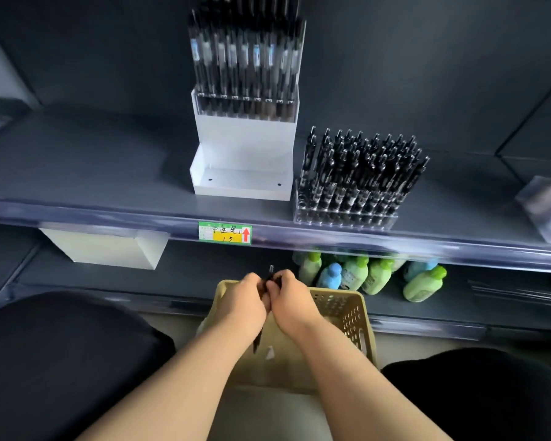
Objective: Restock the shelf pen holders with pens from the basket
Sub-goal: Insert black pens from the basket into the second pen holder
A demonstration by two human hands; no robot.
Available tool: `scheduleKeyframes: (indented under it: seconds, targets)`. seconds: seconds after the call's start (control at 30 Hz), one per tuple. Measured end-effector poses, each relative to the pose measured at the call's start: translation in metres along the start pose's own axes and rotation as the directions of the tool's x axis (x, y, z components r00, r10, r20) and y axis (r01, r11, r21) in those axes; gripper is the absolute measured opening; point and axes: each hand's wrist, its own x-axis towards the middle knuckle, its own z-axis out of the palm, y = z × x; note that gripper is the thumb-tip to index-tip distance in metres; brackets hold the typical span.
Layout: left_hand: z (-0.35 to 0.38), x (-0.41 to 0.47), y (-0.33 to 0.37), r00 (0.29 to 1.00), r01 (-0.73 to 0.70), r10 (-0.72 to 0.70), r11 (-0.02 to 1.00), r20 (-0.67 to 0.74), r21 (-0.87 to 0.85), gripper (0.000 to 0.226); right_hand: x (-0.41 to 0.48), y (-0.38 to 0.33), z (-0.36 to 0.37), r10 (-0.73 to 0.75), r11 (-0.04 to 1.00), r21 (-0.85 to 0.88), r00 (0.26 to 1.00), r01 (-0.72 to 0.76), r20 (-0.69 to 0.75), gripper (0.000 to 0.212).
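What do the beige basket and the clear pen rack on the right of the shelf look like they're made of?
Beige perforated basket: probably moulded plastic, matte; even rows of holes and a handle slot.
Clear tiered pen rack: likely acrylic, glossy; see-through, with bright edges.

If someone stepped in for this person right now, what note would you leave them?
Left hand and right hand: together they grip pens over the basket.
Done: the clear holder looks full; the white holder has pens in its back row.
Left: shelve the held pens; the white holder's front tray shows none.
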Motion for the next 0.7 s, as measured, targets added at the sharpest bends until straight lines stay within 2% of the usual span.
scheduleKeyframes:
  seconds: [0.17,0.33,0.43,0.5,0.6,0.7]
  targets:
    - [-0.043,-0.008,0.026,0.99,-0.125,0.111,0.978,-0.092,-0.165,0.015,0.0,-0.045,-0.051,-0.169,0.968,-0.185,0.985,0.171,0.029,0.024]
    - [-0.094,-0.003,0.057,0.934,-0.322,0.294,0.939,-0.205,-0.122,0.013,-0.002,-0.09,-0.107,-0.313,0.937,-0.173,0.949,0.304,-0.03,0.02]
    - [-0.121,0.003,0.08,0.894,-0.407,0.359,0.9,-0.268,-0.153,0.014,-0.001,-0.114,-0.139,-0.444,0.879,-0.265,0.883,0.397,-0.15,0.024]
    - [-0.132,0.009,0.095,0.849,-0.481,0.415,0.864,-0.326,-0.151,0.017,0.001,-0.125,-0.157,-0.501,0.859,-0.256,0.829,0.443,-0.247,0.025]
    - [-0.136,0.013,0.103,0.792,-0.55,0.447,0.818,-0.416,-0.169,0.016,0.001,-0.126,-0.171,-0.526,0.85,-0.245,0.769,0.466,-0.363,0.022]
    - [-0.129,0.016,0.097,0.792,-0.547,0.404,0.802,-0.458,-0.239,0.018,0.004,-0.121,-0.175,-0.514,0.856,-0.202,0.737,0.476,-0.438,0.017]
